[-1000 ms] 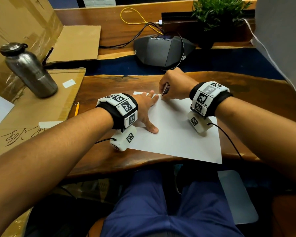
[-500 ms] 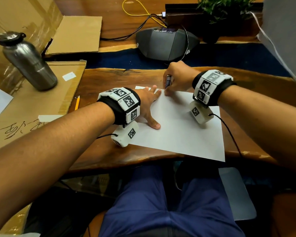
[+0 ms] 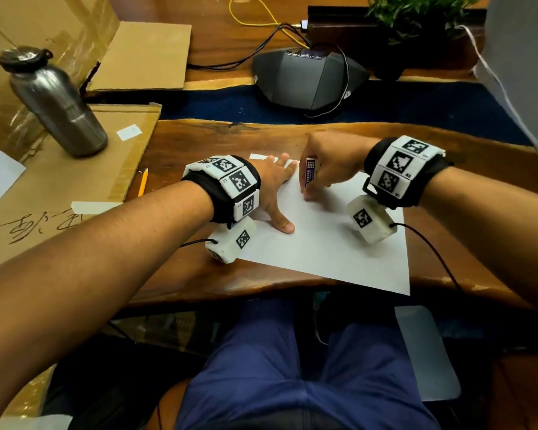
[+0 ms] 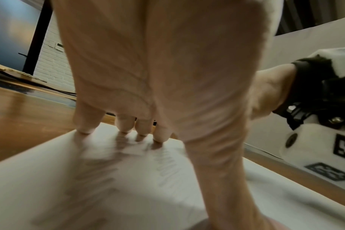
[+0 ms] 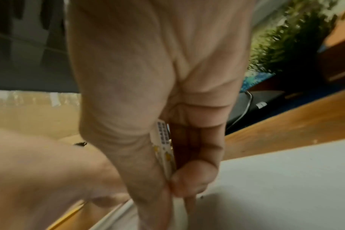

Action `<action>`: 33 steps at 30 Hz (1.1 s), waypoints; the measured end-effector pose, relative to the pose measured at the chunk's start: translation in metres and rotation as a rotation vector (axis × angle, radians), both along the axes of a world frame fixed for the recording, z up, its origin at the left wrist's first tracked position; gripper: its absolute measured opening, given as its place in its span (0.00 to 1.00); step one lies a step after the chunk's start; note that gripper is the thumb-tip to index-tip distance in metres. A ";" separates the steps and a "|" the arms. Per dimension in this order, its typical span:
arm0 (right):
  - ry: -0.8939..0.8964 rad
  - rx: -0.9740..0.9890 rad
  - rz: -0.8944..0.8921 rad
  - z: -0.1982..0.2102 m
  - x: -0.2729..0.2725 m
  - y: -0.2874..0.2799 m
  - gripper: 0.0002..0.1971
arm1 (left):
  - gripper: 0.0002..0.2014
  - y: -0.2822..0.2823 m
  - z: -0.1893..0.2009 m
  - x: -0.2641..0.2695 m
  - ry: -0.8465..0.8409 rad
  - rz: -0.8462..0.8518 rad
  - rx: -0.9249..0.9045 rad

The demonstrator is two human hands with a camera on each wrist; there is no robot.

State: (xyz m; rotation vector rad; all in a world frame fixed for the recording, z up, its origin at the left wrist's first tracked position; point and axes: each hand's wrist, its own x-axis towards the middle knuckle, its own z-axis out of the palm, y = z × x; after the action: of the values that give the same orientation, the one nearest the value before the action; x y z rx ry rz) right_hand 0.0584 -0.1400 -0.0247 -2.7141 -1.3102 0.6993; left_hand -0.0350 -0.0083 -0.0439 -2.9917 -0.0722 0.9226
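Right hand (image 3: 330,162) had the eraser (image 3: 308,176) firmly pinched, thumb on one side, curled fingers (image 5: 191,183) on the other. The eraser stood nearly upright, its lower end down on the paper (image 3: 333,249) near the sheet's far edge. And the left hand (image 3: 274,187) lay flat just beside it: fingers (image 4: 87,123) straight and slightly spread, tips pressing the sheet near its far left corner, thumb stretched out across the page. The paper lay on the wooden table (image 3: 230,141), its near right corner at the table's front edge. Off to the left, a pencil (image 3: 143,184) lay by the edge of a cardboard sheet (image 3: 59,187), and a steel bottle (image 3: 59,103) stood on that cardboard. Beyond the hands, well apart, sat a grey speakerphone (image 3: 302,82) with cables, a plant (image 3: 416,17) behind it to the right.
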 end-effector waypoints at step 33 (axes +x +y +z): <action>0.241 0.157 -0.473 -0.009 0.028 -0.091 0.15 | 0.64 0.011 -0.006 -0.017 -0.091 -0.056 -0.132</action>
State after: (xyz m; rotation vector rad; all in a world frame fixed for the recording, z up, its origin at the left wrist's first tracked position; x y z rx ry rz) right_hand 0.0867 -0.2306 -0.0332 -2.5625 -0.6096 0.7938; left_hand -0.0519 0.0031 -0.0502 -3.1371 0.0750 0.8170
